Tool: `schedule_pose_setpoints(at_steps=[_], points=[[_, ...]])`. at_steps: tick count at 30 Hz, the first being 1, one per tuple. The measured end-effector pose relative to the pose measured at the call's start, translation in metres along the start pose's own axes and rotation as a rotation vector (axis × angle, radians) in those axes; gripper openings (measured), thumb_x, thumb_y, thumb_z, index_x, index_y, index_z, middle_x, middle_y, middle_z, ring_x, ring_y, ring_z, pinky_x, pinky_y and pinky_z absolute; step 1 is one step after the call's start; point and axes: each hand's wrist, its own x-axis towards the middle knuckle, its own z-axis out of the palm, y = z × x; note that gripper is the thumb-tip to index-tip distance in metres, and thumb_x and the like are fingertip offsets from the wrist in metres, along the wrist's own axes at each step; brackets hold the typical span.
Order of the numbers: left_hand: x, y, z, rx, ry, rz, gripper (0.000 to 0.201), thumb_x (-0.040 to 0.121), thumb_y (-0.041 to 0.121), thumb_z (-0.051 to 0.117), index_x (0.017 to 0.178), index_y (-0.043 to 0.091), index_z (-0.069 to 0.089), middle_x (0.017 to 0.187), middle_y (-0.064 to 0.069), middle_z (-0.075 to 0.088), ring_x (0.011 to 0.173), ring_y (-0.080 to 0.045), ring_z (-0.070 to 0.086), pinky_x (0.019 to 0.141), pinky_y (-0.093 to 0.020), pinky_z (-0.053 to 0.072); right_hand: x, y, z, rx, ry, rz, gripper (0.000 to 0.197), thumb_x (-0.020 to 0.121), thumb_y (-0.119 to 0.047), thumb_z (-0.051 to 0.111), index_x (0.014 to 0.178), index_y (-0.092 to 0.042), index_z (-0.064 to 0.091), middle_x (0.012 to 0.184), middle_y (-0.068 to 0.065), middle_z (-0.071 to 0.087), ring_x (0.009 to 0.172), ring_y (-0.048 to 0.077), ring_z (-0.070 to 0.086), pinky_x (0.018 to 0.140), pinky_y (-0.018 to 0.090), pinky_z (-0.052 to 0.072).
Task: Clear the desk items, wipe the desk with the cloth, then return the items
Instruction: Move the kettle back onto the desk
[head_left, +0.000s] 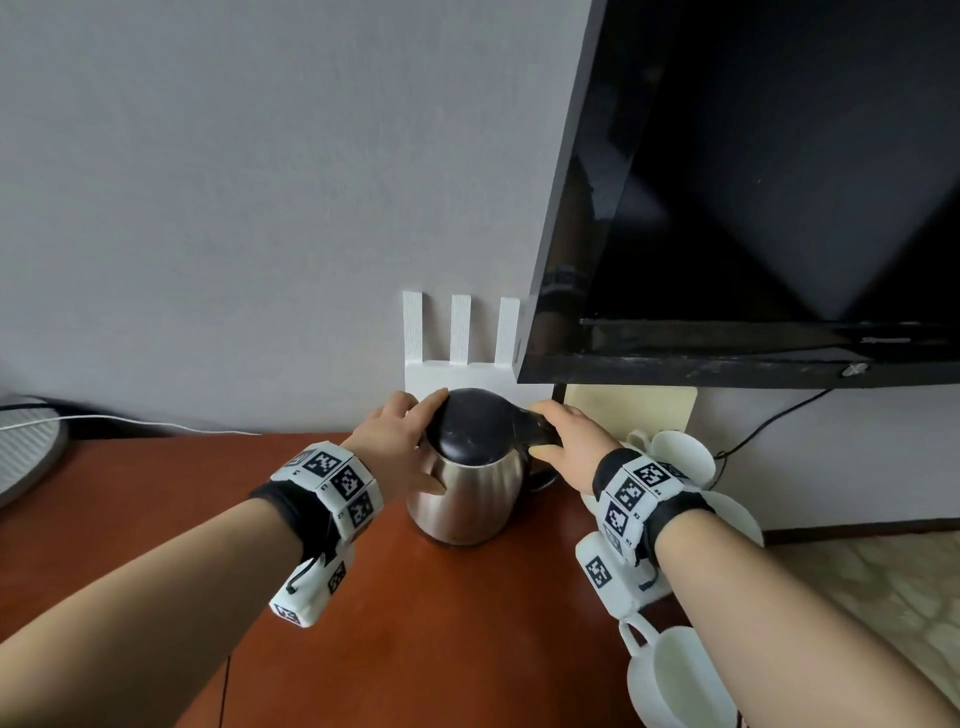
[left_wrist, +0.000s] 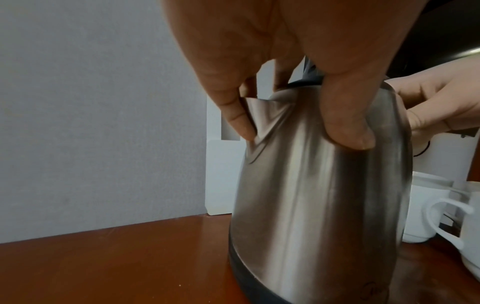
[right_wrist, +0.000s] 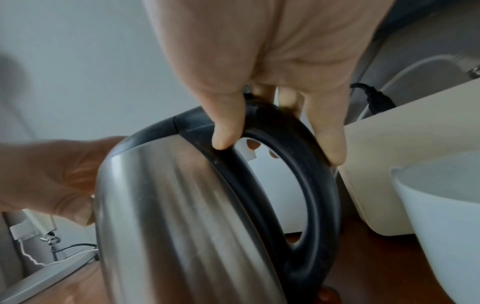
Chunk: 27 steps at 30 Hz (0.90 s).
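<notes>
We have both hands on the steel kettle (head_left: 470, 499) — left hand (head_left: 397, 452) wrapped round its body near the spout, thumb pressed to the metal, right hand (head_left: 566, 441) curled over the black handle (right_wrist: 298, 164). The kettle stands on the red-brown desk (head_left: 208, 519) — against the wall, white cups (head_left: 680, 457) just beside it.

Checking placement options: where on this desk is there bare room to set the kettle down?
Bare desk lies left of the kettle, between it and the grey fan base, and in front. Crowded right: white cups, router behind.
</notes>
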Motion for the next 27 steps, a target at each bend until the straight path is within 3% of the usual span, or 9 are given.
schedule_pose_setpoints(at_steps=[5,12,18,27], points=[[0.014,-0.002,0.001,-0.016,0.008,0.011,0.107,0.071,0.039,0.078,0.15,0.027,0.007,0.139,-0.006,0.029,0.122,-0.023,0.042,0.104,-0.03,0.038,0.014,0.007,-0.004,0.005,0.01,-0.004,0.038,0.091,-0.015,0.055,0.128,-0.017,0.045,0.128,0.008,0.051,0.112,0.026,0.052,0.095,0.031,0.04],[0.024,0.008,0.002,0.005,0.034,0.014,0.106,0.072,0.042,0.075,0.15,0.027,0.005,0.141,-0.005,0.028,0.126,-0.024,0.038,0.1,-0.026,0.036,0.018,0.014,-0.01,0.034,0.067,0.015,0.044,0.09,-0.012,0.056,0.133,-0.016,0.045,0.134,0.009,0.049,0.12,0.026,0.049,0.099,0.03,0.037],[0.023,0.018,0.003,0.038,0.022,-0.002,0.105,0.075,0.043,0.073,0.15,0.025,0.002,0.143,-0.008,0.025,0.129,-0.025,0.036,0.103,-0.03,0.034,0.014,0.012,-0.014,-0.007,0.075,0.079,0.047,0.092,-0.017,0.055,0.136,-0.014,0.04,0.139,0.009,0.041,0.123,0.027,0.046,0.103,0.031,0.037],[-0.021,0.016,-0.005,0.116,0.05,-0.016,0.097,0.082,0.047,0.063,0.148,0.035,-0.006,0.156,-0.004,-0.01,0.145,-0.026,0.009,0.116,-0.037,0.023,-0.026,-0.001,-0.024,-0.135,0.069,0.08,0.058,0.091,-0.028,0.056,0.143,-0.021,0.031,0.149,0.008,0.026,0.133,0.028,0.036,0.11,0.035,0.031]])
